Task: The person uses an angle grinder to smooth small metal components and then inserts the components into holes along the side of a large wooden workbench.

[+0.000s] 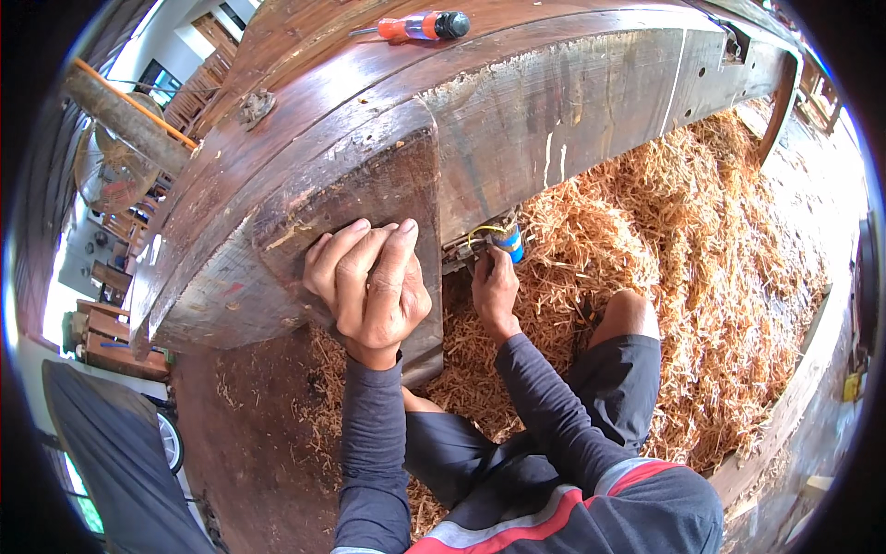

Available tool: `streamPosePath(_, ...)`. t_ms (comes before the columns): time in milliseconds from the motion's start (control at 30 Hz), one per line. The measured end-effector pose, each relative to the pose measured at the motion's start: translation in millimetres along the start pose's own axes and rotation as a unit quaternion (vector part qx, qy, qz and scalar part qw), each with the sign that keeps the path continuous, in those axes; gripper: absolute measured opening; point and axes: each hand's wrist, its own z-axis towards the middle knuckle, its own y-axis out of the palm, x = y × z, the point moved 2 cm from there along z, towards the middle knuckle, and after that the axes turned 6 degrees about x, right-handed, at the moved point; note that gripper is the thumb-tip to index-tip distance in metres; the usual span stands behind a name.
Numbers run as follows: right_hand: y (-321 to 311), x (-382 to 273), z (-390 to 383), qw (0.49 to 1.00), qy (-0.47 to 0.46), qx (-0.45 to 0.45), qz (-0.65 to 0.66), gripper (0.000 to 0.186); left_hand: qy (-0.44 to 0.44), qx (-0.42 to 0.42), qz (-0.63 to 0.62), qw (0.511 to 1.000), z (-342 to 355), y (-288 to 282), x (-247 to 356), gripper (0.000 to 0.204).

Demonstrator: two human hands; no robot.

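Note:
My left hand [369,282] is closed against the corner block of a worn brown wooden workbench [544,120], its bent fingers pressed on the wood. The thumb is hidden. Under the bench edge, to the right of that block, my right hand [496,294] has its fingers pinched together by a metal fitting. Beside these fingertips is a small blue cylinder [508,244] with a thin yellow wire or loop at its top. What exactly the right fingers hold is hidden. A screwdriver [420,26] with a red and black handle lies on the bench top.
Curly wood shavings [729,305] are heaped right of my legs and beneath the bench. A pale plank [784,397] edges the heap. At the left stand a fan [115,171] and a dark draped cloth [115,452]. A small lump [257,108] sits on the bench.

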Motion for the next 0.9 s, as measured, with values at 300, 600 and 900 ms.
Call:
streamPosePath(300,-3.2,-5.6,3.0,1.0,0.006,-0.002,0.003,0.019,0.005,0.009,0.001,1.0,1.6,1.2,0.5,0.015)
streamPosePath(600,-2.1,-2.3,4.2,0.999,0.016,0.029,-0.008,0.02,-0.002,0.001,-0.005,1.0,2.6,-0.6,1.4,0.015)
streamPosePath(900,4.8,-9.3,11.8,0.998,0.015,0.046,-0.039,0.016,-0.002,0.001,0.002,1.0,2.5,0.5,2.2,0.015)
